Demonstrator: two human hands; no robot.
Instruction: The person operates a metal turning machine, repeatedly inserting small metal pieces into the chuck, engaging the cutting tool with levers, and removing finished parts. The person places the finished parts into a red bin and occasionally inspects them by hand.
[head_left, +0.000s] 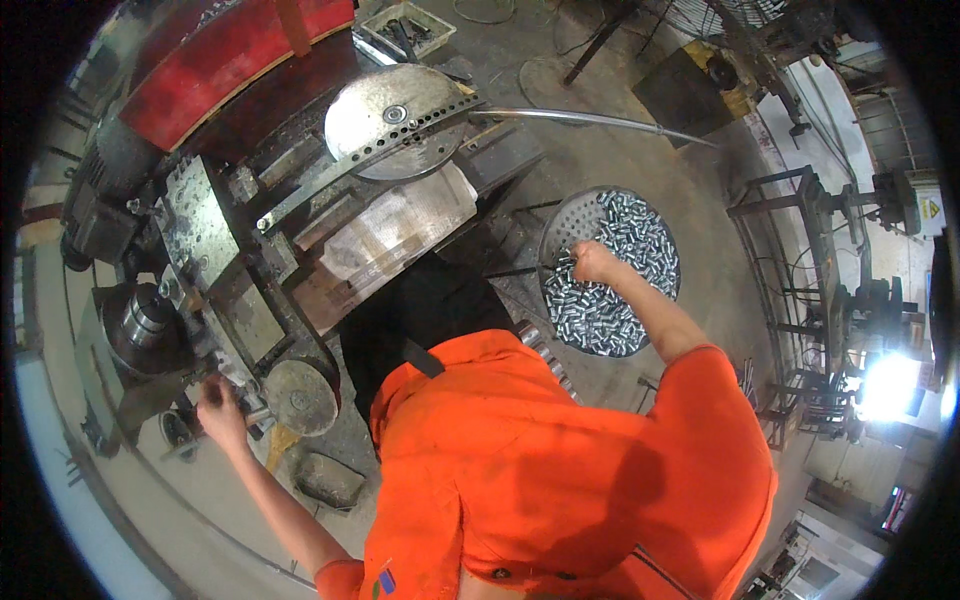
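Observation:
My right hand [596, 262] reaches over a round perforated metal tray [574, 216] on my right. Its fingers are pinched together at the edge of a heap of small shiny metal cylinders [590, 318], apparently on one of them, though the fingertips are partly hidden. On the left, my left hand [220, 412] is raised beside the machine [205, 215], close to its spindle [146, 318]. The fingers there look slightly curled and apart, and I see nothing held between them. A round metal disc [302, 398] sits just right of that hand.
A large wheel [395, 115] with a drilled bar across it tops the machine ahead. From it a long metal rod [600, 120] extends right. A shallow metal pan [328, 480] lies below the disc. Racks [800, 240] stand at far right, and a parts bin [408, 30] at the back.

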